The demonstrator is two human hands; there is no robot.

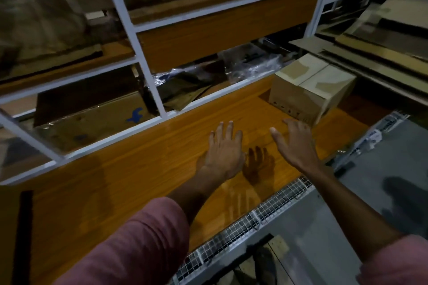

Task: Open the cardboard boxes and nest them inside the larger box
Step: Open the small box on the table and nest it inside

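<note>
Box [310,90] closed on wooden table [139,180], just beyond right hand [295,143]; left hand [223,152] beside; both spread, empty.

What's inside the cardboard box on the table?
Unknown: the cardboard box on the wooden table has closed, taped top flaps, hiding its contents. Both hands are open, off it.

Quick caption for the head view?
Both hands, left and right, open over the wooden table, reaching toward a closed box.
</note>
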